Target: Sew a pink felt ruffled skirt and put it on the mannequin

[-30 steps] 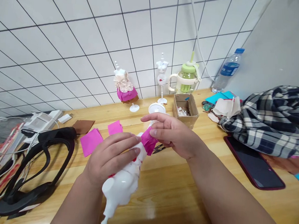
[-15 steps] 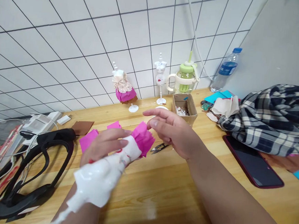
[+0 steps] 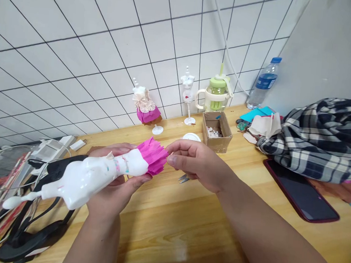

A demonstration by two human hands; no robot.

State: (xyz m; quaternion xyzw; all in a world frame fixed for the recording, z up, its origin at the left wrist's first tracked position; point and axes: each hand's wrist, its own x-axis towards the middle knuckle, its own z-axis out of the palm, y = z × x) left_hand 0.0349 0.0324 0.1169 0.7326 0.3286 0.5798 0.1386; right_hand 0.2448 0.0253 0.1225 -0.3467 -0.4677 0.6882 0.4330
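Note:
My left hand (image 3: pixel 114 187) grips a white plastic mannequin torso (image 3: pixel 89 175), held sideways with its neck knob pointing left. A pleated magenta paper skirt (image 3: pixel 153 157) is wrapped around the torso's waist end. My right hand (image 3: pixel 196 161) pinches the right edge of that skirt between thumb and forefinger. Both hands hover above the wooden table (image 3: pixel 204 227).
At the back stand a dressed mannequin (image 3: pixel 145 107), a bare white mannequin (image 3: pixel 187 92), a green cup (image 3: pixel 216 95), a water bottle (image 3: pixel 263 82) and a cardboard box (image 3: pixel 217 130). A plaid cloth (image 3: pixel 317 138) and phone (image 3: pixel 300 190) lie right; a black headset (image 3: pixel 39 218) lies left. Small snips (image 3: pixel 184 178) rest under my right hand.
My left hand has turned the torso from pointing toward me to lying sideways, neck to the left. The skirt has fanned out, and my right hand has closed on its edge.

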